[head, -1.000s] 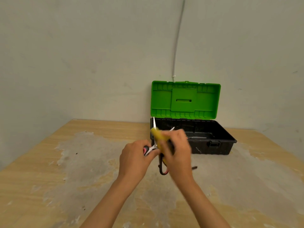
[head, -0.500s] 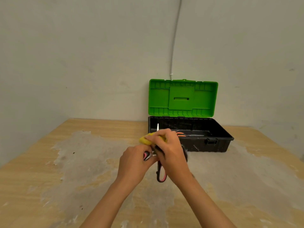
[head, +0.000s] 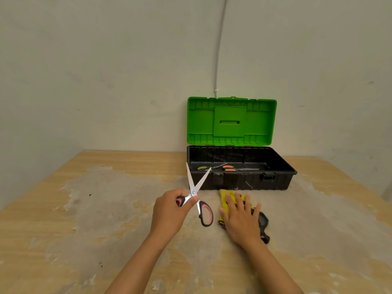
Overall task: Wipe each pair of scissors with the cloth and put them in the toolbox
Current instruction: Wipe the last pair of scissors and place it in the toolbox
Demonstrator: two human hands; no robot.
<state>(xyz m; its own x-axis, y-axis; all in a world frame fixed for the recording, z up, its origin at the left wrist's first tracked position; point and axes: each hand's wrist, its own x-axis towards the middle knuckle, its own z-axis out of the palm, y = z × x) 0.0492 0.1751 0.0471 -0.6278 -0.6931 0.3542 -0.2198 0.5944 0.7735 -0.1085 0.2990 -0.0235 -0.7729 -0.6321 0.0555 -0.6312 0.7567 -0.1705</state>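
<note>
Scissors (head: 198, 195) with black-and-pink handles sit in my left hand (head: 169, 211), blades spread open in a V and pointing up toward twelve o'clock, their tips showing in front of the near left corner of the toolbox (head: 239, 181). My left fingers are clenched around one handle loop near the pivot; the other loop hangs free below, toward five o'clock of my fist, above the table (head: 84, 209).

At three o'clock from the scissors, my right hand (head: 241, 217) lies flat, palm down, fingers released and spread, pressing on the yellow cloth (head: 224, 196). The cloth rests on the table just in front of the toolbox's front wall, its yellow edge peeking out past my fingertips at twelve o'clock and a darker part showing at four o'clock beside my wrist.

The toolbox stands at one o'clock from my hands, black tray open, green lid (head: 231, 120) upright against the wall. Inside, on the tray floor, lie an orange-handled pair (head: 230, 168) and, left of it, a pair with a yellow-green handle (head: 202, 168).

The tabletop is pale wood with a large worn grey patch under both my hands.
</note>
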